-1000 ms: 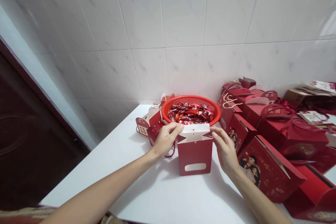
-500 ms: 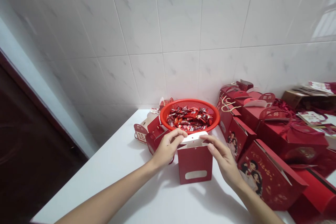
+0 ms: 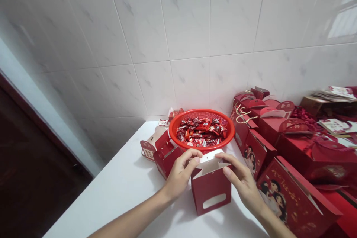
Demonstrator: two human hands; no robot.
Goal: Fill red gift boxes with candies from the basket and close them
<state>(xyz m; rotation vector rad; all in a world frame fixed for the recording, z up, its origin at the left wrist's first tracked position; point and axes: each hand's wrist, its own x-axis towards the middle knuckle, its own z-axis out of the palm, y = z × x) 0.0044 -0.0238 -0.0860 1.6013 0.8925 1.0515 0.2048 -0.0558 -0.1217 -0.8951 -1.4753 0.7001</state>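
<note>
A small red paper gift box (image 3: 213, 187) stands on the white table (image 3: 134, 178), its top open and its white-lined back flap raised. An oval pale window marks its front. My left hand (image 3: 182, 171) pinches the upper left edge by the flap between thumb and fingers. At the upper right corner, my right hand (image 3: 241, 176) has its fingers on the flap and its thumb by the front edge. Just behind the box sits a red plastic basket (image 3: 229, 134) with wrapped candies (image 3: 202, 130) inside.
To the left of the basket lie a dark red box (image 3: 167, 156) and a beige-and-red box (image 3: 150, 147). Many red gift boxes (image 3: 295, 193) crowd the right side, with a stack of cards (image 3: 334, 95) farther back. A tiled wall (image 3: 189, 81) bounds the table behind.
The view has shifted slightly, so the box sits lower in the picture. The box is turned a little and tilted more; both hands keep hold of its top edges.
</note>
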